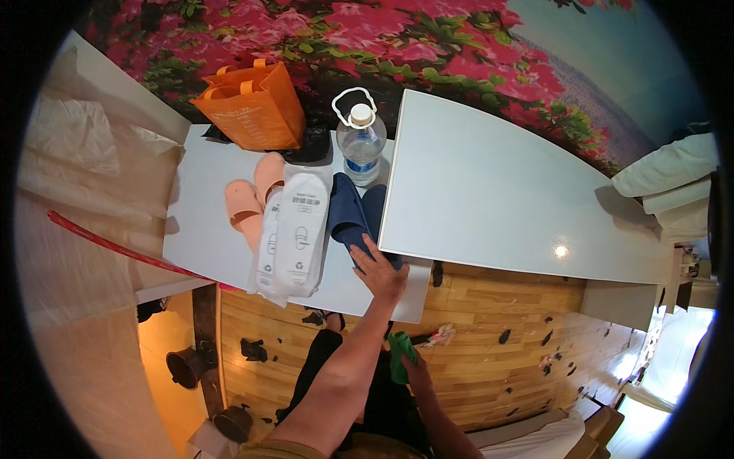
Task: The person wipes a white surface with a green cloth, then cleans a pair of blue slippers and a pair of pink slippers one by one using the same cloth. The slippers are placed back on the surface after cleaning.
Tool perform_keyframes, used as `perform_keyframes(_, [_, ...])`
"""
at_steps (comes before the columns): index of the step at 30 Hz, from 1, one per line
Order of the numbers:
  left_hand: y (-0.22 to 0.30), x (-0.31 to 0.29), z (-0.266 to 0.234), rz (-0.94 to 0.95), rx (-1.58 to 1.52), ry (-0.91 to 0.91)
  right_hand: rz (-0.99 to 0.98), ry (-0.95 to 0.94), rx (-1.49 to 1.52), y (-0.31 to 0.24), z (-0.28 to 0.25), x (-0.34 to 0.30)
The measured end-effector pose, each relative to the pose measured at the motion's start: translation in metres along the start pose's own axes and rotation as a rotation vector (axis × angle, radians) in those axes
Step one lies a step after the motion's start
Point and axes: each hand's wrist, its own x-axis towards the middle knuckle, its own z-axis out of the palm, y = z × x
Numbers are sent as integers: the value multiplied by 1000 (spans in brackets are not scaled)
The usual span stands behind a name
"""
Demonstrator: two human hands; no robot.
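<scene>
Head view, centre of the frame: my left hand (382,277) lies on the near end of the navy slippers (346,208), its fingers somewhat spread over them. Lower down, my right hand (417,373) has its fingers closed around a green cloth (401,356).

The slippers sit on a low white table (200,180), tight between two neighbours. Just left are white printed packets (303,229), partly covering a pair of peach slippers (243,203); on the right, a raised white top (512,191) hides part of the farther navy slipper (its edge runs right past my fingers). Above them stands a clear bottle (362,147) with a white handle, and toward the upper left an orange bag (260,115) beside black plastic (316,145). A red strip (122,243) crosses the left side, over pale sheeting (84,306). Dark scraps (254,349) litter the wooden floor (474,306) below.
</scene>
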Motion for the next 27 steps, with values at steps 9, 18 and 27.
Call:
perform_keyframes(9, [-98, 11, -45, 223, -380, -87, 10, -106, 257, -32, -6, 13])
perform_keyframes(18, [-111, -5, -100, 29, -89, 7, -17, -156, 390, -65, -2, 16])
perform_keyframes(27, [-121, -3, -159, 291, 65, 235, -37, -222, 529, -107, -9, 1])
